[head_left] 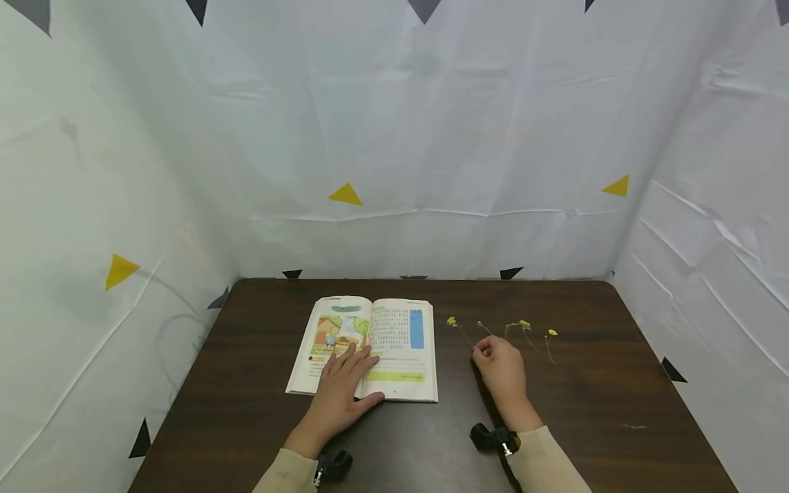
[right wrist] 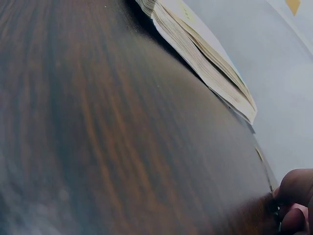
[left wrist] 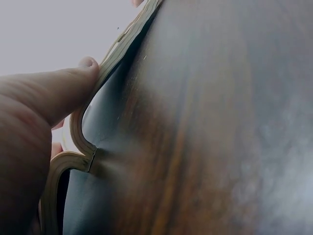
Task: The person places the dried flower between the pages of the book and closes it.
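Observation:
An open book with printed, illustrated pages lies on the table. My left hand rests spread over its lower middle, across the gutter, thumb on the right page. In the left wrist view the left thumb lies along the book's lower edge. Right of the book, my right hand pinches the stem end of a small yellow flower between thumb and fingertips. Its head points away toward the back left. The right wrist view catches the curled right fingers at the lower right corner.
More thin-stemmed flowers lie to the right, among them a yellow one and another yellow one. The dark wooden table meets a white sheet wall at the back, with sheets on both sides.

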Tool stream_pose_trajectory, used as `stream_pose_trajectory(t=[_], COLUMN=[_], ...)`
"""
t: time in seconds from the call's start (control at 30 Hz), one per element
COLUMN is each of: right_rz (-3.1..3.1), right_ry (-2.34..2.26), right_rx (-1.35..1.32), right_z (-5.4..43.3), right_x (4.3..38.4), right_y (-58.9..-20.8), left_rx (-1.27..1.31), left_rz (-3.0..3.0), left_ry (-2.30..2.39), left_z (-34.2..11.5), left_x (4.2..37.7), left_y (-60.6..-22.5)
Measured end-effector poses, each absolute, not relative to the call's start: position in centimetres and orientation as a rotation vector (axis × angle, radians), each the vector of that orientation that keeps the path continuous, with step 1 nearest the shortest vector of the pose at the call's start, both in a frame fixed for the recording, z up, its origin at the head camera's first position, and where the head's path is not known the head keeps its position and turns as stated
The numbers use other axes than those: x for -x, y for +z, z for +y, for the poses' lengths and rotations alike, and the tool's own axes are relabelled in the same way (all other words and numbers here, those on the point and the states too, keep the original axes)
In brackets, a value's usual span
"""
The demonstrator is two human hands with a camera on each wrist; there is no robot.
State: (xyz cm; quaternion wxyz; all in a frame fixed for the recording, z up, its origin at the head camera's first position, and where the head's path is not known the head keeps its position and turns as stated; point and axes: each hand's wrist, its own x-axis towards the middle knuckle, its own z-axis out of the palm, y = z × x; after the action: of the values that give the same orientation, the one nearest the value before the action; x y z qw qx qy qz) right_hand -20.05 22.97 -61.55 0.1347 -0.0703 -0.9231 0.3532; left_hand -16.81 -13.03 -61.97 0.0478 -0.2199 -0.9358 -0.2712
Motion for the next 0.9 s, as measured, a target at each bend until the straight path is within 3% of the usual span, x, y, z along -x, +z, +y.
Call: stream_pose_trajectory(t=[0.3, 0.9], right_rz=[-2.671, -2.353], right_ry=[0.956, 1.443], right_rx=[0.169, 0.107], right_z=[22.64, 23.0], right_x=[20.04, 19.96], right_y=[-61.74, -62.19], left_rx=[0.695, 0.626], left_rz=[-2.812, -2.901], left_ry=[-0.792, -0.917], left_z=[-13.19, -13.34], left_x=[16.87, 16.81], left_y=[-62.22, -61.66])
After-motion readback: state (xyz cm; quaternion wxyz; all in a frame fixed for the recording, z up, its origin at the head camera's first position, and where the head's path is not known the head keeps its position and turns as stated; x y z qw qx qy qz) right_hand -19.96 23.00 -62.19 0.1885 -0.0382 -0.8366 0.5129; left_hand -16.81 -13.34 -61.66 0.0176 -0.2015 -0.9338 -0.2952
